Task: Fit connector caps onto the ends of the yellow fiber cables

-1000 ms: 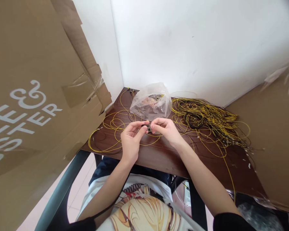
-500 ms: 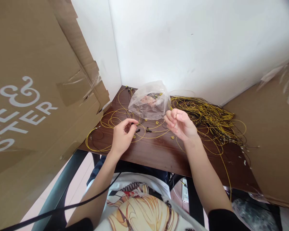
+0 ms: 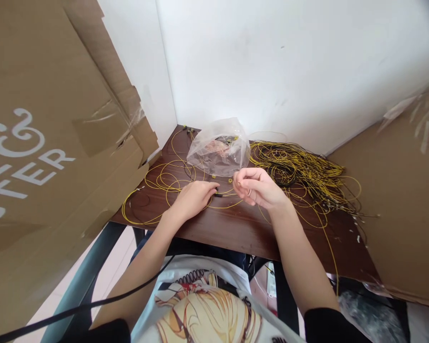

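Palm down over the table's near middle, my left hand (image 3: 197, 196) has its fingers bent together at a small black connector (image 3: 218, 195) on a thin yellow cable. Its thumb and most of the grip are hidden beneath. My right hand (image 3: 255, 188) is raised to the right of it, thumb and fingertips pinched together. What the pinch holds is too small to name. Loops of yellow cable (image 3: 164, 177) lie left of my hands. Just beyond them sit a small yellow ring-like piece (image 3: 230, 180) and another small yellow piece (image 3: 213, 176).
Behind my hands stands a clear plastic bag (image 3: 218, 152) with small pieces inside. A tangled heap of yellow and black cables (image 3: 300, 171) covers the back right of the brown table (image 3: 214, 233). Cardboard (image 3: 28, 190) walls the left side, and another cardboard panel (image 3: 396, 205) the right.
My left hand has turned palm down and moved right to the black connector. My right hand has shifted slightly left and down, still pinched. The view has moved a little.
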Tool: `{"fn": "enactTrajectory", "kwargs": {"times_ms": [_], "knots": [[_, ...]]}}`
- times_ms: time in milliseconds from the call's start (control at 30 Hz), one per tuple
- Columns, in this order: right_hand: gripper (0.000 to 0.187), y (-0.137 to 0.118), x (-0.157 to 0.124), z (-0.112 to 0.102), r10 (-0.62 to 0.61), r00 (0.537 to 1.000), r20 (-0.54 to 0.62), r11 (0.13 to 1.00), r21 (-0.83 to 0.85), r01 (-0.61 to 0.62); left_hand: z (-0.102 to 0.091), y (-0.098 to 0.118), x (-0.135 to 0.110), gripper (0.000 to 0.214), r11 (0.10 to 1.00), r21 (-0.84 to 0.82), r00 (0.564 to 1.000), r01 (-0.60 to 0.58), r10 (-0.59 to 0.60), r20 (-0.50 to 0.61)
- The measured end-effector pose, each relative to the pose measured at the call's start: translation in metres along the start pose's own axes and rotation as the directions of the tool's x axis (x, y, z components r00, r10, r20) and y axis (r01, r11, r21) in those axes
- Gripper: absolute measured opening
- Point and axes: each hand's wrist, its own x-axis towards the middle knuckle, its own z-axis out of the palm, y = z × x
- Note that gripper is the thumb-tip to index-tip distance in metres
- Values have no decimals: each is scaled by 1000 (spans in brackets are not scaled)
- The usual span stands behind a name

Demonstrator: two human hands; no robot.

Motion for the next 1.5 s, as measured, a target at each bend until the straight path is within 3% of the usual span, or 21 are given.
{"fn": "enactTrajectory", "kwargs": {"times_ms": [133,300,567,833,1033,1267,1500], "knots": [[22,1,6,3,72,958,-278,980,-160,-120,7,4,0,30,993,115,1000,20,-21,8],[23,3,9,7,96,931,-352,945,-262,-196,8,6,0,22,994,94,999,49,-46,-25],[20,14,10,2,45,948,-315,858,-474,-198,-1,5,-7,15,992,-113,979,50,-71,-192],[22,12,8,6,66,987,-147,824,-549,-137,2,1,-15,13,931,-364,939,-7,-119,-322],[24,9,7,10,19,990,-137,820,-564,-94,2,3,-15,9,791,-611,917,-34,-219,-335],[21,8,7,12,-26,992,-120,838,-544,-43,3,6,-14,13,586,-809,911,-44,-309,-273],[21,9,7,11,-52,991,-121,842,-540,-22,4,9,-13,14,569,-822,911,-42,-316,-265]]}}
